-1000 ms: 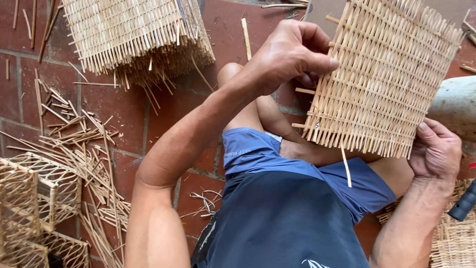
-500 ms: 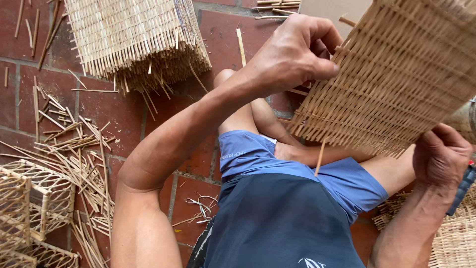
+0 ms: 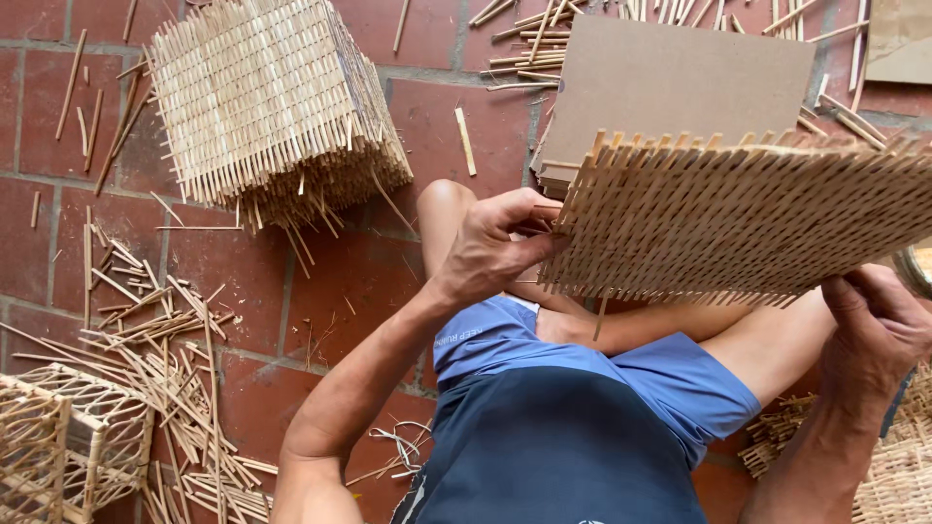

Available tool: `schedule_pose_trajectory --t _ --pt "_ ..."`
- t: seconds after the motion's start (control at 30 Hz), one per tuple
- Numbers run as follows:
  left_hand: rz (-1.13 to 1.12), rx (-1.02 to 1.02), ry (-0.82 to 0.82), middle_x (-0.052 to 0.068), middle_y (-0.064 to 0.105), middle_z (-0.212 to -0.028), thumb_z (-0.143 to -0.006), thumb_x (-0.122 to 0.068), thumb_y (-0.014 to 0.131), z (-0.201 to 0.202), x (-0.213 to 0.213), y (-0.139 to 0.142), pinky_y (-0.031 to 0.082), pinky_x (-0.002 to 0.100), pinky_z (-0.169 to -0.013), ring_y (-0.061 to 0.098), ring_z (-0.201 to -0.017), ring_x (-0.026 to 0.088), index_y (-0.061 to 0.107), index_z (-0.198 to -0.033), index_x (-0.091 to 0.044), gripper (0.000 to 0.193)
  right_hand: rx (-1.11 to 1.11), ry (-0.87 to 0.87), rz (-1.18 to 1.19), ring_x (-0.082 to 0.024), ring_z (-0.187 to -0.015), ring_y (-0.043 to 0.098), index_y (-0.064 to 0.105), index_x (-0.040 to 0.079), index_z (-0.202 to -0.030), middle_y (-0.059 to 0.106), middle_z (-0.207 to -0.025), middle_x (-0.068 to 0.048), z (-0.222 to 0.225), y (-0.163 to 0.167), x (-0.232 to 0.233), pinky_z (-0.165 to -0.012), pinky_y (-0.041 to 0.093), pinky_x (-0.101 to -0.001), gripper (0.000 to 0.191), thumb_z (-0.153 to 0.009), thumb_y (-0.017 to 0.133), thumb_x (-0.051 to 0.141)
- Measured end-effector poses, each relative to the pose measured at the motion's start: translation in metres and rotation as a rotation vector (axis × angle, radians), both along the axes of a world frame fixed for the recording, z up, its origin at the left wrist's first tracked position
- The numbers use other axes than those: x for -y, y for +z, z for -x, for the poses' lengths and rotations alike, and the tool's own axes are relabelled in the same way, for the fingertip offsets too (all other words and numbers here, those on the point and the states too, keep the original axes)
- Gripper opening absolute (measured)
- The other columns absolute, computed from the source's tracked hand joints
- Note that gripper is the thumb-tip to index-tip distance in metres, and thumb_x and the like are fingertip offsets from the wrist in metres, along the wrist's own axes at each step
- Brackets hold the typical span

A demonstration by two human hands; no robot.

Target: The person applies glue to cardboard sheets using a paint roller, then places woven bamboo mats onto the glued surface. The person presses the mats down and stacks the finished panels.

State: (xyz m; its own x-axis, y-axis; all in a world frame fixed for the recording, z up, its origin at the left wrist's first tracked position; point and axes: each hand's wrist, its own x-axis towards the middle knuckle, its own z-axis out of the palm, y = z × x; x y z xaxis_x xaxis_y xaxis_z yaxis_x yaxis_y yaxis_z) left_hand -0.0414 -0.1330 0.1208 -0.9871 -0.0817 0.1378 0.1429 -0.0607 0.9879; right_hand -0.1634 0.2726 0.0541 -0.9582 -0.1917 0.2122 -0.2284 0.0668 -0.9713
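A woven bamboo panel (image 3: pixel 748 218) is held nearly flat above my lap. My left hand (image 3: pixel 495 243) grips its left edge with thumb and fingers. At the right edge of the view, my right hand (image 3: pixel 874 325) is closed under the panel's lower right corner; what it grips is partly hidden. A loose bamboo stick (image 3: pixel 601 318) hangs down from the panel's underside. I sit on the red brick floor (image 3: pixel 340 281) with my legs folded, in blue shorts (image 3: pixel 592 364).
A tall stack of woven panels (image 3: pixel 267 107) lies at the upper left. Brown boards (image 3: pixel 680 82) are stacked behind the held panel. Loose bamboo sticks (image 3: pixel 165 340) litter the floor on the left, beside a bamboo frame cage (image 3: pixel 58 446). More woven pieces (image 3: pixel 898 475) lie at the lower right.
The panel has been tilted from nearly upright down to almost flat. My left hand moved down with its left edge, and the right hand stayed at the lower right corner.
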Motion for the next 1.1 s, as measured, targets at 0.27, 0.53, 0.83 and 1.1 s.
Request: schedule_pose_trajectory --t 0.27,0.53,0.83,1.1 --pt "0.072 0.098 0.050 0.006 0.074 -0.105 -0.093 -0.001 0.078 0.004 -0.003 0.013 0.061 0.026 -0.086 0.069 -0.096 0.011 0.071 -0.119 0.002 0.027 -0.023 -0.055 0.004 -0.013 -0.098 0.068 0.072 -0.003 -0.126 0.072 -0.110 -0.007 -0.001 0.014 0.023 -0.094 0.056 -0.0255 0.020 -0.107 0.075 0.001" --pt "0.065 0.001 0.004 0.010 0.076 -0.112 -0.099 -0.003 0.076 0.030 0.022 0.039 0.066 0.028 -0.089 0.074 -0.099 0.013 0.068 -0.124 0.003 0.027 -0.161 0.139 -0.222 -0.022 -0.104 0.066 0.059 -0.006 -0.113 0.067 -0.113 -0.016 0.004 0.043 0.005 -0.102 0.057 -0.0324 0.024 -0.118 0.054 0.017" --pt "0.064 0.070 0.051 0.011 0.076 -0.112 -0.099 -0.007 0.075 0.030 0.031 0.044 0.067 0.027 -0.088 0.075 -0.099 0.013 0.066 -0.124 0.004 0.029 -0.233 0.139 -0.257 -0.026 -0.119 0.068 0.059 -0.004 -0.129 0.067 -0.121 -0.016 0.016 0.081 0.028 -0.111 0.058 -0.0405 0.033 -0.125 0.055 0.028" --pt "0.047 0.083 0.050 0.011 0.076 -0.108 -0.099 -0.009 0.075 0.031 0.034 0.050 0.068 0.028 -0.083 0.075 -0.094 0.012 0.067 -0.123 0.005 0.029 -0.291 0.149 -0.272 -0.030 -0.121 0.066 0.056 -0.004 -0.137 0.065 -0.126 -0.018 0.017 0.087 0.043 -0.111 0.057 -0.0432 0.036 -0.123 0.051 0.029"
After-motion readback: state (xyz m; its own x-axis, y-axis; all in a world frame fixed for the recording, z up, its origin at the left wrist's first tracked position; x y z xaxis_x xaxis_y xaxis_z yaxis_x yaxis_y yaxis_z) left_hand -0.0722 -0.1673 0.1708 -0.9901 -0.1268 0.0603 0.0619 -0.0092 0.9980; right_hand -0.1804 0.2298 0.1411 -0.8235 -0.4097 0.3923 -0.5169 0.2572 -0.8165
